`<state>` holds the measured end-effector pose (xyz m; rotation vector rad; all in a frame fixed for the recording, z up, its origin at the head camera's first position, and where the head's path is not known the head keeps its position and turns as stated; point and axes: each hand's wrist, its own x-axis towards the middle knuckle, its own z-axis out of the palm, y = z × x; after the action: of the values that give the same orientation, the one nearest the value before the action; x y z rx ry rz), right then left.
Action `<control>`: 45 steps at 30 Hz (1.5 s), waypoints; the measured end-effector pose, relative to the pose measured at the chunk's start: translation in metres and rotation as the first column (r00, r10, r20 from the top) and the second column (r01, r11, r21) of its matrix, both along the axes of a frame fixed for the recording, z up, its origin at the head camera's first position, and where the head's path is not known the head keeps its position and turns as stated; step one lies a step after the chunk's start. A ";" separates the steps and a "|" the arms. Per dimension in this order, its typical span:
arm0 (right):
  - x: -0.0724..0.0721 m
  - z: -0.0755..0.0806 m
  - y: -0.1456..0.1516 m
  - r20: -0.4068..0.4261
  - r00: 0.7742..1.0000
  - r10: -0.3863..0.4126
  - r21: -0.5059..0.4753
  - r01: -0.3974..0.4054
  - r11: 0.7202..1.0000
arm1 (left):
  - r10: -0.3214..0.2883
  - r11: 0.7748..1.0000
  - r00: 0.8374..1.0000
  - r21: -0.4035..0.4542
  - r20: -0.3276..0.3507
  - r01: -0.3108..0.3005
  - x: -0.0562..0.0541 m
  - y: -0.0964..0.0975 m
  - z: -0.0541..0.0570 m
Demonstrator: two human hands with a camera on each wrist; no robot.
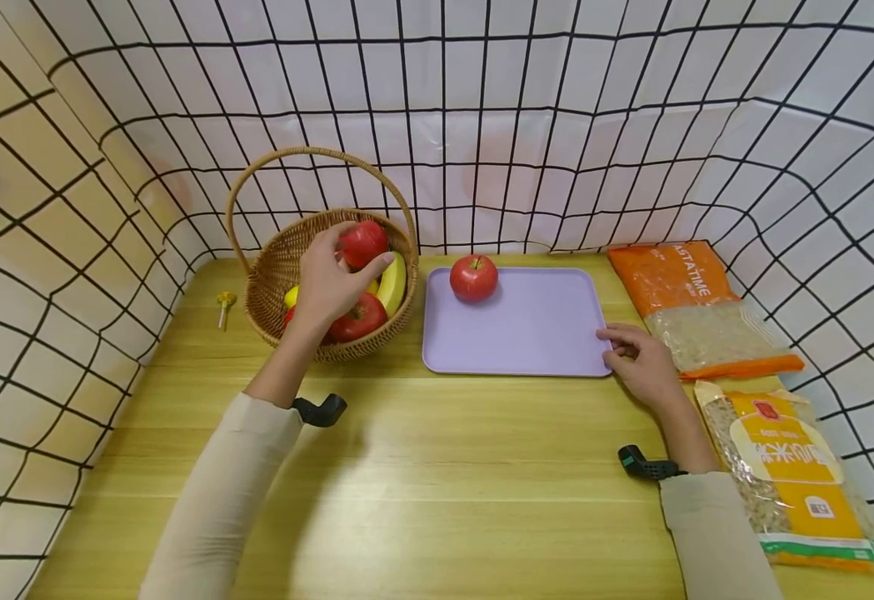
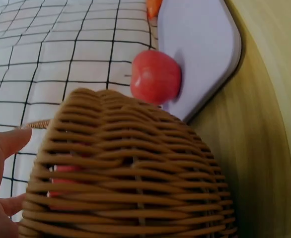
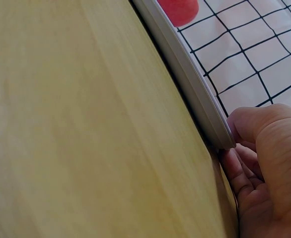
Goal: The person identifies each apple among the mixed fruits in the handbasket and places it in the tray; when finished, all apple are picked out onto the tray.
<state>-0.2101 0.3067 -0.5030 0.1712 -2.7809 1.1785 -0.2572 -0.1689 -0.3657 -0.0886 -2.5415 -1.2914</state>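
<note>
Bag (image 1: 706, 333) reads "ASTATIME"; right hand (image 1: 642, 365) pinches edge of tray (image 1: 519, 329); left hand (image 1: 327, 282) at apple (image 1: 365, 243) in basket (image 1: 275, 271), grip unclear.

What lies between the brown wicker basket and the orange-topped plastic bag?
A lilac rectangular tray bearing one round red apple, with the person's right hand at its right edge; the head view shows this.

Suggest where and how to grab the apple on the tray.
Grip the apple around its widest part, fingers spread on opposite sides, coming down from above and slightly in front. It's round and sits stem up near the back left corner of the tray. Its top and front look uncovered, while the basket stands to its left and the checked sheet behind.
</note>
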 end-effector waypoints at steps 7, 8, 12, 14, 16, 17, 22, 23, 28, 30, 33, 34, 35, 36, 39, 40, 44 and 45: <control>0.000 0.000 0.001 -0.010 1.000 0.004 0.001 -0.004 1.000 | 0.050 0.995 0.995 -0.087 0.087 -0.042 -0.008 -0.008 0.001; 0.000 -0.001 0.001 -0.009 1.000 0.002 0.002 -0.002 1.000 | 0.055 0.995 0.994 -0.092 0.097 -0.046 -0.009 -0.009 0.001; -0.001 -0.002 0.000 -0.008 1.000 -0.004 0.000 0.004 1.000 | 0.076 0.991 0.989 -0.117 0.124 -0.061 -0.013 -0.011 0.001; -0.001 -0.003 0.001 -0.006 1.000 -0.006 0.002 0.006 1.000 | 0.085 0.990 0.987 -0.121 0.138 -0.068 -0.015 -0.011 0.000; 0.000 -0.003 0.001 -0.007 1.000 -0.006 0.001 0.006 1.000 | 0.089 0.990 0.985 -0.124 0.147 -0.071 -0.017 -0.011 0.000; 0.000 -0.003 0.001 -0.008 1.000 -0.003 0.003 0.003 1.000 | 0.090 0.990 0.985 -0.125 0.147 -0.072 -0.018 -0.011 0.000; 0.001 -0.002 0.001 -0.014 1.000 0.001 0.005 -0.001 1.000 | 0.094 0.986 0.985 -0.152 0.146 -0.072 -0.022 -0.010 0.000; 0.001 -0.002 0.001 -0.013 1.000 0.001 0.008 -0.001 1.000 | 0.097 0.984 0.984 -0.160 0.149 -0.072 -0.023 -0.010 0.000; 0.000 -0.001 0.000 0.008 1.000 -0.013 0.020 0.013 1.000 | 0.099 0.983 0.981 -0.167 0.169 -0.071 -0.027 -0.010 0.000; 0.000 -0.001 0.000 0.017 1.000 -0.017 0.022 0.017 1.000 | 0.096 0.984 0.981 -0.163 0.171 -0.067 -0.030 -0.010 -0.001; 0.000 -0.001 0.000 0.016 1.000 -0.014 0.021 0.013 1.000 | 0.096 0.985 0.979 -0.157 0.178 -0.068 -0.033 -0.011 -0.001; 0.000 -0.001 0.001 0.014 1.000 -0.009 0.025 0.009 1.000 | 0.097 0.986 0.978 -0.152 0.185 -0.069 -0.035 -0.011 -0.001; 0.000 0.000 0.001 0.012 1.000 -0.007 0.024 0.007 1.000 | 0.098 0.986 0.976 -0.150 0.192 -0.069 -0.036 -0.012 -0.001; 0.000 0.000 0.001 0.011 1.000 -0.007 0.025 0.007 1.000 | 0.099 0.986 0.975 -0.148 0.200 -0.070 -0.037 -0.012 -0.001; 0.001 0.000 0.001 0.010 1.000 -0.009 0.023 0.008 1.000 | 0.106 0.986 0.967 -0.153 0.232 -0.072 -0.040 -0.013 -0.002; 0.001 0.000 0.001 0.012 1.000 -0.012 0.022 0.012 1.000 | 0.108 0.985 0.964 -0.157 0.242 -0.070 -0.041 -0.013 -0.003; 0.000 -0.002 0.001 0.017 1.000 -0.015 0.020 0.015 1.000 | 0.108 0.984 0.954 -0.170 0.278 -0.062 -0.043 -0.014 -0.004; 0.000 -0.002 0.000 0.019 1.000 -0.016 0.021 0.015 1.000 | 0.108 0.984 0.952 -0.170 0.287 -0.060 -0.044 -0.014 -0.004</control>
<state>-0.2102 0.3070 -0.5047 0.1407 -2.8063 1.1547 -0.3008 -0.1833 -0.3698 0.1935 -2.8623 -1.1397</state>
